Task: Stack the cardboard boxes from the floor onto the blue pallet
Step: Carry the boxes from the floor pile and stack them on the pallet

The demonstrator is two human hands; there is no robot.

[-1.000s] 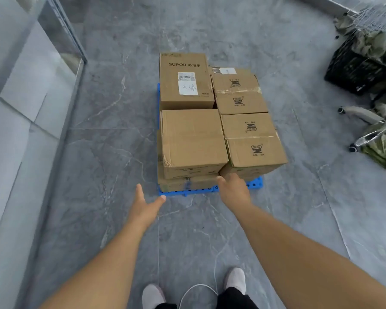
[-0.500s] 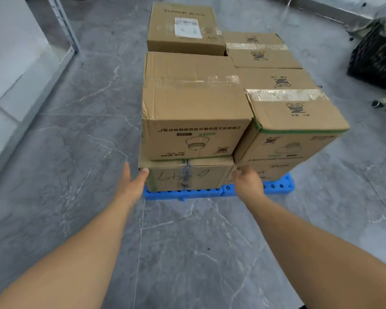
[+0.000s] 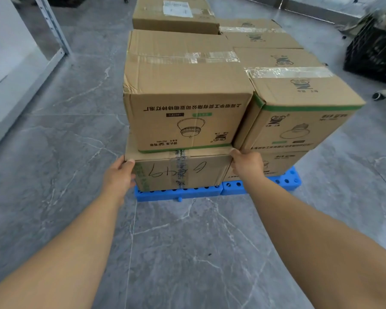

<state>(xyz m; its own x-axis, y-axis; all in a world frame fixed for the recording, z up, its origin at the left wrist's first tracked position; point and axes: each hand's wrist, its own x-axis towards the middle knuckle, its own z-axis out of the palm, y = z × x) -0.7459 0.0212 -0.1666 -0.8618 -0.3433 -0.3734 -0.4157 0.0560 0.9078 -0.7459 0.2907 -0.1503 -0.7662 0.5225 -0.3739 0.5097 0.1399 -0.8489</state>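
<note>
Hands at frame centre: left hand [image 3: 118, 175] and right hand [image 3: 246, 165], each grip curled on an upper front corner of the bottom box [image 3: 181, 170], which sits on the blue pallet [image 3: 178, 192] beneath the lamp box [image 3: 185, 121]. Risk: tugging this lower box could topple the carton above.

Storeroom or warehouse: taped cardboard boxes [image 3: 187, 121] on blue pallet [image 3: 178, 192], grey marble-tile floor [image 3: 54, 141], black crate [image 3: 374, 54].
</note>
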